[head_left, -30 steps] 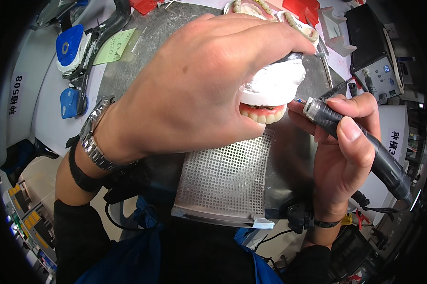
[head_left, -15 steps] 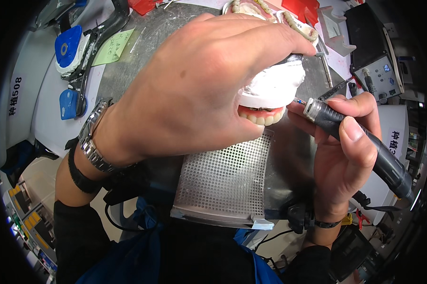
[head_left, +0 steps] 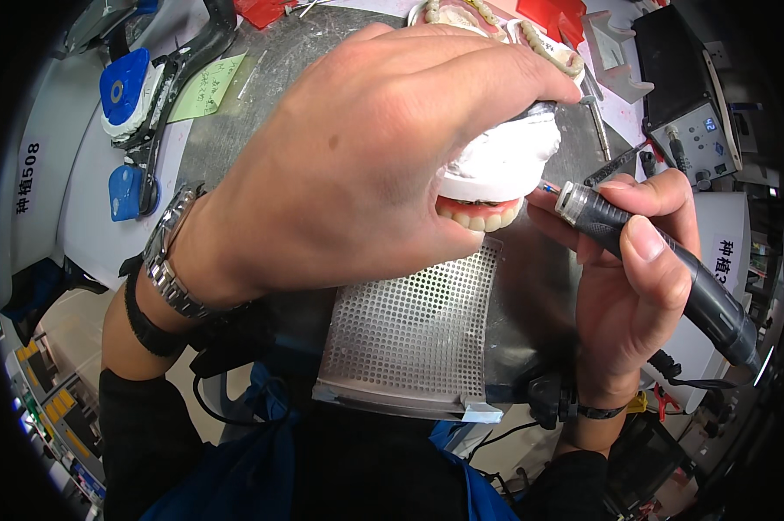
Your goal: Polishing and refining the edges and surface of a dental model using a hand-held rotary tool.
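Note:
My left hand (head_left: 366,165), with a steel watch (head_left: 168,260) at its wrist, is closed around a white plaster dental model (head_left: 507,156). Pink gums and a row of cream teeth (head_left: 486,219) show along the model's lower edge, beside my thumb. Part of the model is hidden by the hand. My right hand (head_left: 639,252) grips a black dental handpiece (head_left: 631,230) like a pen. The handpiece's thin bur tip (head_left: 548,186) points left at the model's side; whether it touches cannot be made out.
Below the hands lies a perforated metal plate (head_left: 409,330). More dental models with teeth (head_left: 548,48) stand at the back. A control box (head_left: 700,139) with a lit display is at the right, and a black articulator frame with a blue-capped plaster piece (head_left: 125,91) at the left, near a green note (head_left: 208,91).
Hardly anything differs. My left hand and the teeth have shifted very slightly; the right hand keeps the handpiece in nearly the same place.

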Motion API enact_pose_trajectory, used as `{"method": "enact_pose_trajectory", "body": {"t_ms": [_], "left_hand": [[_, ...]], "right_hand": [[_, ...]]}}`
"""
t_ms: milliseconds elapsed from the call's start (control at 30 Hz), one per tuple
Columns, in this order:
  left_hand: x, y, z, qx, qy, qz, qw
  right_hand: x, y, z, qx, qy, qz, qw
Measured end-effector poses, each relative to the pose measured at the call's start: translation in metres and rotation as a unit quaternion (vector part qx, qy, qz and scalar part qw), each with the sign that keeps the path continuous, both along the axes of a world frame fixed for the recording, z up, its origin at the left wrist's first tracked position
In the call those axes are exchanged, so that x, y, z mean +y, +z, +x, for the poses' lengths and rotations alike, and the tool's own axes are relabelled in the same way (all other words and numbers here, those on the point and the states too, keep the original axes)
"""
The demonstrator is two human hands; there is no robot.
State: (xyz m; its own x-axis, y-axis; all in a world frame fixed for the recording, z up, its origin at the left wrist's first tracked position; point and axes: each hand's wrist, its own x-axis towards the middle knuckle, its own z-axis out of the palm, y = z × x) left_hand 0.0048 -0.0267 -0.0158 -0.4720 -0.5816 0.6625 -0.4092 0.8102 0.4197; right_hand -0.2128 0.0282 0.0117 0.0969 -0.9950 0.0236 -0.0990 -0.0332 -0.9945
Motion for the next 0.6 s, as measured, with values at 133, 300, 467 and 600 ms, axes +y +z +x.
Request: {"method": "enact_pose_trajectory", "body": {"t_ms": [133, 300, 467, 600], "left_hand": [[0.0013, 0.0014, 0.0003, -0.008, 0.004, 0.003, 1.0], [0.0018, 0.0023, 0.0014, -0.016, 0.001, 0.009, 1.0], [0.0014, 0.0023, 0.0006, -0.017, 0.0, 0.016, 1.0], [0.0019, 0.0032, 0.0017, -0.019, 0.001, 0.007, 1.0]], "right_hand": [[-0.0007, -0.0009, -0.0047, -0.005, 0.017, -0.01, 1.0], [0.0, -0.0002, -0.0018, -0.002, 0.005, -0.008, 1.0], [0.0003, 0.0019, -0.0014, 0.011, 0.002, -0.002, 1.0], [0.0002, 0.0017, -0.0036, 0.002, 0.014, -0.004, 1.0]]}}
